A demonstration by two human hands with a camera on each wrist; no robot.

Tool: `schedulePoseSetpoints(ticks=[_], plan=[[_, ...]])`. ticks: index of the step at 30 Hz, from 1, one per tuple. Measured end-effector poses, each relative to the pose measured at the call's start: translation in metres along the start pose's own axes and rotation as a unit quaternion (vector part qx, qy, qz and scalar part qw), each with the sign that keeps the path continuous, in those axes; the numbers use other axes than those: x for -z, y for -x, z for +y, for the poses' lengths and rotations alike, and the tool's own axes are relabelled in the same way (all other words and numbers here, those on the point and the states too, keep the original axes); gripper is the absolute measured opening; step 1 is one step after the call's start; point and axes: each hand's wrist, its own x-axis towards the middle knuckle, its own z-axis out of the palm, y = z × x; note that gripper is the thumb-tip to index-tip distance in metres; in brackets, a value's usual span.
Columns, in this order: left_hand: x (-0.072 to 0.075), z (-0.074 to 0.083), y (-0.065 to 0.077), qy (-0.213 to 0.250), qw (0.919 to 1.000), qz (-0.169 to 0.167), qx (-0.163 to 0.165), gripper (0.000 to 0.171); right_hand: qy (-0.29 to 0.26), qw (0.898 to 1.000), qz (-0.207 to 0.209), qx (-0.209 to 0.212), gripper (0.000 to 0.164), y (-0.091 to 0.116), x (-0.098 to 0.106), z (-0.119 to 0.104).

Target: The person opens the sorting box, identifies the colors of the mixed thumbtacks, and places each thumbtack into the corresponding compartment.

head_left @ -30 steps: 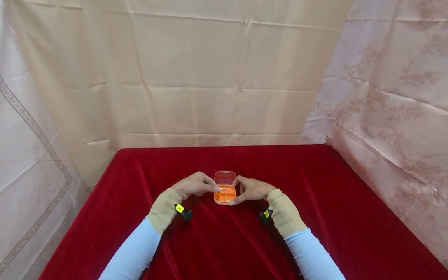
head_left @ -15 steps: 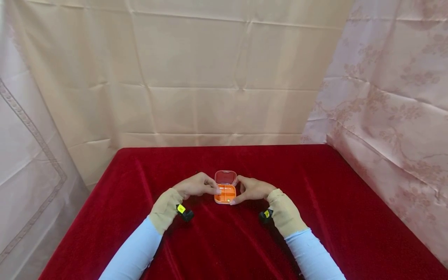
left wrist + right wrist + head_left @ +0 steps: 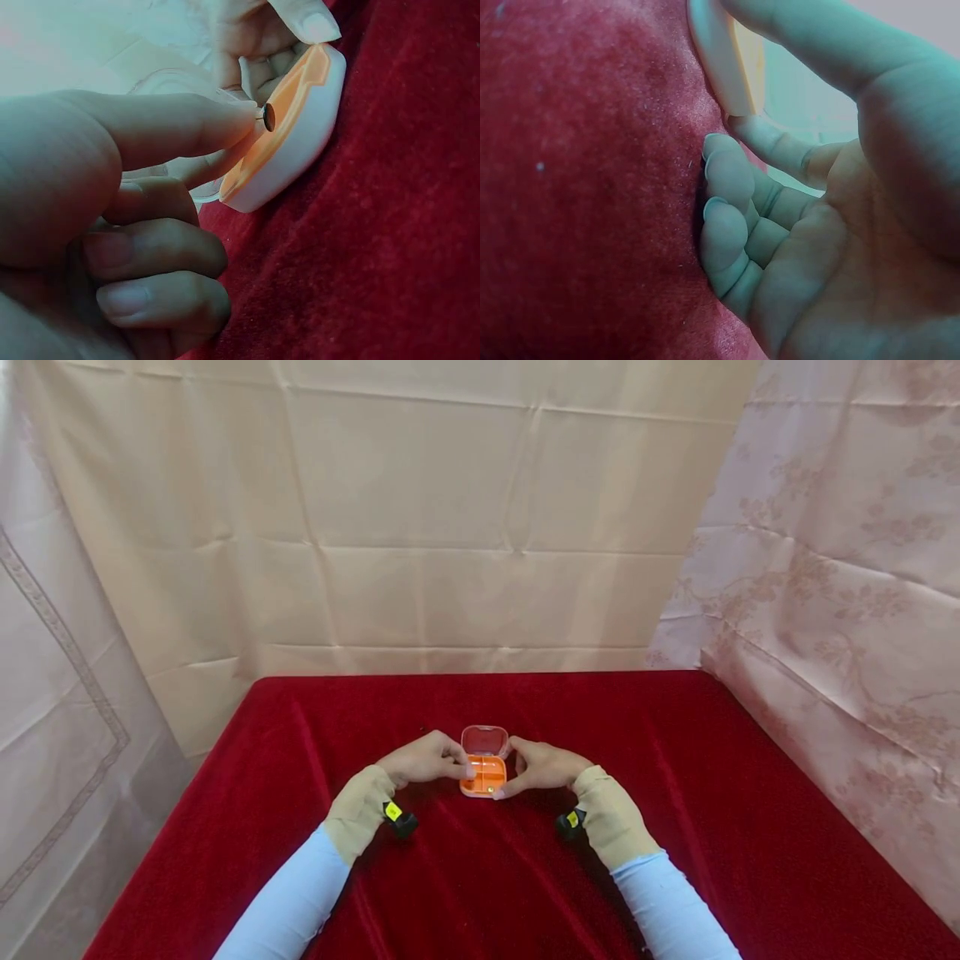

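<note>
An orange-and-white pill box (image 3: 492, 767) sits on the red cloth, its clear lid (image 3: 484, 741) raised at the back. My left hand (image 3: 430, 758) pinches a stud earring (image 3: 269, 118) between thumb and forefinger. The stud's dark round head points away from the fingertips, and its thin post shows in the left wrist view. Those fingertips are over the box's left compartments. On the right side, my right hand (image 3: 551, 766) holds the box, thumb at the front corner and forefinger near the hinge. A tiny shiny piece (image 3: 491, 790) lies in the front right compartment.
Red velvet cloth (image 3: 480, 893) covers the table around the box. A beige curtain (image 3: 480, 510) hangs behind, with patterned cloth (image 3: 832, 610) on the right. Black wrist cameras (image 3: 402, 823) are strapped near both hands.
My left fingertips have shifted slightly right and down over the left side of the pill box. My right hand and the box stay almost in place.
</note>
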Motion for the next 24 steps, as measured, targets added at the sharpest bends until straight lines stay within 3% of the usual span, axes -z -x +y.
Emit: schedulePoseSetpoints(ticks=[12, 15, 18, 20, 24], plan=[[-0.003, -0.001, 0.000, -0.013, 0.9995, -0.028, 0.001, 0.009, -0.006, 1.000, 0.001, -0.009, 0.057, 0.002, -0.003, 0.002], [0.001, -0.003, 0.001, -0.014, 0.9997, -0.019, 0.004, 0.011, -0.004, 1.000, 0.001, -0.009, 0.058, 0.002, -0.004, 0.003], [0.011, -0.004, 0.003, -0.013, 0.9997, 0.016, 0.013, 0.014, -0.004, 1.000, 0.002, -0.001, 0.057, 0.002, -0.004, 0.002], [0.020, -0.006, 0.005, -0.019, 0.9978, 0.060, 0.020, 0.015, -0.002, 1.000, 0.005, 0.005, 0.057, 0.002, -0.003, 0.001], [0.038, -0.015, 0.008, -0.041, 0.9842, 0.165, 0.049, 0.016, -0.005, 1.000, 0.011, 0.013, 0.055, 0.001, -0.001, 0.000]])
